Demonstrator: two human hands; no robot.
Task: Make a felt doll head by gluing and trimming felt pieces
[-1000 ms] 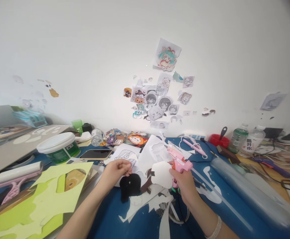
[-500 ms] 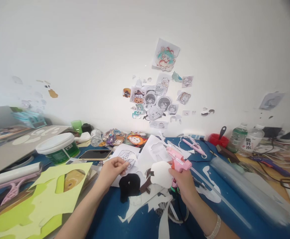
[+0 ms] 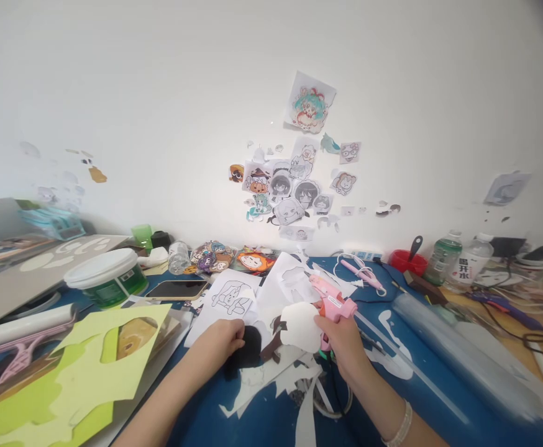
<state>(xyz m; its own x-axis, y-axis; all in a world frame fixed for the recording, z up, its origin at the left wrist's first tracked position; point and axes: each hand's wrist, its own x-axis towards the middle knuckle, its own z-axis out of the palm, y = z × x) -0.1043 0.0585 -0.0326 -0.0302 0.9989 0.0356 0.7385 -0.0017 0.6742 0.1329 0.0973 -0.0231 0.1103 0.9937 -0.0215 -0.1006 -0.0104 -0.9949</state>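
Observation:
My right hand [image 3: 339,332] is wrapped round a pink glue gun [image 3: 332,298], its nozzle pointing up and left. Beside that hand is a rounded white piece [image 3: 301,328], with a dark brown piece [image 3: 271,346] at its left edge. My left hand [image 3: 227,337] has its fingers curled together at the edge of a black piece [image 3: 251,349]; whether it grips the piece is hidden. Behind my left hand, a line drawing of a character [image 3: 231,298] lies on white paper.
A phone [image 3: 177,290], white-lidded tub [image 3: 106,276] and paint roller [image 3: 31,324] stand or lie left. Yellow-green sheets [image 3: 80,372] cover the near left. A clear rolled film [image 3: 462,354], red bowl [image 3: 407,263] and bottles [image 3: 471,264] are right. White scraps [image 3: 271,379] lie centrally.
My left hand has moved down from the drawing to the black piece, uncovering the drawing. My right hand still holds the glue gun in nearly the same place.

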